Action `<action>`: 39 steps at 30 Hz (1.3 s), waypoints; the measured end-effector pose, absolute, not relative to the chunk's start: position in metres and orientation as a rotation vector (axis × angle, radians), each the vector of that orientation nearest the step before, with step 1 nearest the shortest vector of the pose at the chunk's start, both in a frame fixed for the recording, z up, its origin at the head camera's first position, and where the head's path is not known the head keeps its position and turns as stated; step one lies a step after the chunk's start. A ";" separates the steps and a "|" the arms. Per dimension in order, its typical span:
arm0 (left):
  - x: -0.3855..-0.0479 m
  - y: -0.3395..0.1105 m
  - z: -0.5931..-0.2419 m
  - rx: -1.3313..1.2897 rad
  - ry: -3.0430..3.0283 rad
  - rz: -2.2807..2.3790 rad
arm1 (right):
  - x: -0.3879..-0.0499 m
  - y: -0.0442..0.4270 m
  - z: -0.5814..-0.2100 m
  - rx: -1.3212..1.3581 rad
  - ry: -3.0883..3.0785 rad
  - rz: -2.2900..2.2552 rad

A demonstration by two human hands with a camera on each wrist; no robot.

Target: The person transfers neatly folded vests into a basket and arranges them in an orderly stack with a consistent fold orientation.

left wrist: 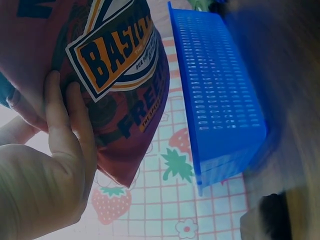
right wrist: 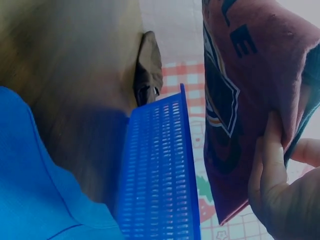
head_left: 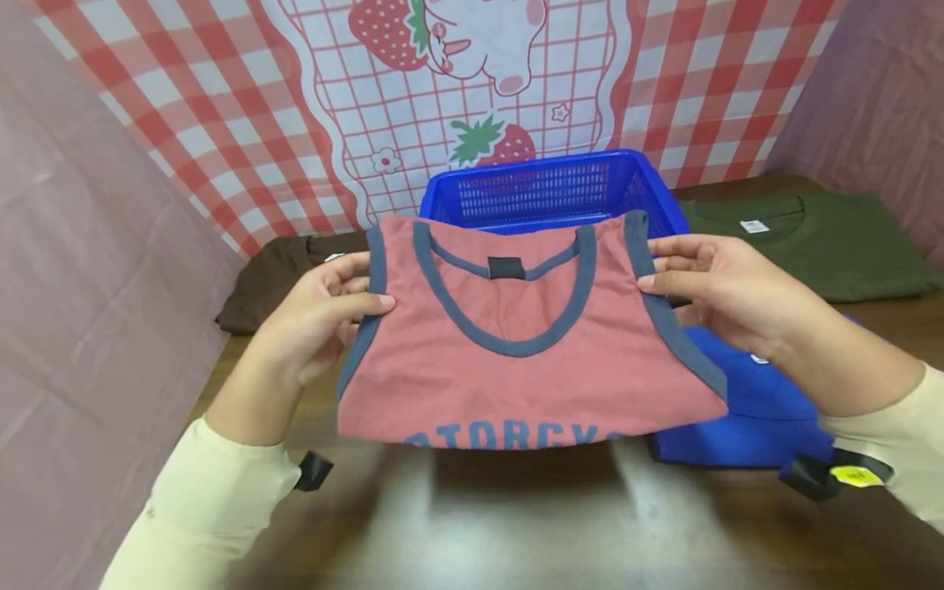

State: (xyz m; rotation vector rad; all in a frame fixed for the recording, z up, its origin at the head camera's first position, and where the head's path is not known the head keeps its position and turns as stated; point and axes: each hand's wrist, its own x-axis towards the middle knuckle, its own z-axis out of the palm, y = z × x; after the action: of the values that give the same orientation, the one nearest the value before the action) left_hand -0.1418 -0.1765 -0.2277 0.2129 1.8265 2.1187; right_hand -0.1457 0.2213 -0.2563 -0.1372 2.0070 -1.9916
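Note:
A folded pink tank top (head_left: 487, 385) with grey-blue trim hangs in the air above the table, its neckline and black label facing up. My left hand (head_left: 317, 315) pinches its left armhole edge, thumb on top and fingers beneath. At the opposite armhole my right hand (head_left: 737, 303) grips the trim the same way. Both wrist views show the printed underside of the tank top (left wrist: 117, 60), with fingers of the left hand (left wrist: 60, 165) and right hand (right wrist: 280, 185) lying against the cloth.
Behind the tank top stands a blue plastic basket (head_left: 656, 192). A dark brown garment (head_left: 258, 283) lies left of it, a folded green shirt (head_left: 833, 246) to the right. A blue garment (head_left: 737, 410) sits below my right hand on the wooden table (head_left: 324, 524). A checked strawberry cloth (head_left: 708, 82) hangs behind.

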 end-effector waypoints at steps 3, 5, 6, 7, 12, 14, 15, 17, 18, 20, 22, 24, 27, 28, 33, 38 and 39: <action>-0.145 -0.175 -0.226 0.215 1.802 2.145 | -0.148 0.223 -0.257 -0.161 1.959 -2.045; -0.146 -0.174 -0.225 0.217 1.792 2.155 | -0.150 0.225 -0.258 -0.168 1.910 -2.092; -0.147 -0.174 -0.224 0.214 1.786 2.161 | -0.151 0.225 -0.259 -0.167 1.900 -2.105; -0.148 -0.173 -0.224 0.213 1.781 2.167 | -0.152 0.225 -0.259 -0.172 1.881 -2.122; -0.154 -0.170 -0.225 0.210 1.770 2.198 | -0.156 0.226 -0.260 -0.158 1.849 -2.192; -0.157 -0.168 -0.226 0.207 1.766 2.214 | -0.158 0.226 -0.260 -0.163 1.817 -2.237; -0.158 -0.168 -0.227 0.206 1.763 2.223 | -0.159 0.226 -0.260 -0.164 1.812 -2.254; -0.162 -0.167 -0.227 0.201 1.756 2.240 | -0.161 0.226 -0.260 -0.180 1.757 -2.309; -0.163 -0.166 -0.227 0.200 1.751 2.247 | -0.162 0.226 -0.260 -0.192 1.723 -2.338; -0.166 -0.165 -0.228 0.195 1.739 2.263 | -0.164 0.226 -0.260 -0.216 1.664 -2.383; -0.169 -0.164 -0.229 0.188 1.734 2.273 | -0.166 0.227 -0.260 -0.234 1.618 -2.416; -0.172 -0.162 -0.229 0.184 1.733 2.280 | -0.168 0.227 -0.259 -0.235 1.593 -2.440; -0.177 -0.161 -0.231 0.180 1.728 2.299 | -0.172 0.228 -0.256 -0.233 1.596 -2.462; -0.179 -0.160 -0.231 0.178 1.723 2.307 | -0.174 0.228 -0.256 -0.233 1.601 -2.466; -0.188 -0.157 -0.235 0.172 1.715 2.341 | -0.180 0.227 -0.253 -0.222 1.624 -2.473; -0.195 -0.154 -0.237 0.187 1.712 2.362 | -0.186 0.229 -0.253 -0.163 1.628 -2.494; -0.196 -0.154 -0.237 0.185 1.704 2.371 | -0.187 0.230 -0.253 -0.153 1.623 -2.498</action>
State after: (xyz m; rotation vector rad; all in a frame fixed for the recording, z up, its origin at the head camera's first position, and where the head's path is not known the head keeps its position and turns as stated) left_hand -0.1961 -0.1535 -0.2370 0.1850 1.7044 2.3709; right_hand -0.1869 0.2300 -0.2535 -0.1527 1.6227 -2.4980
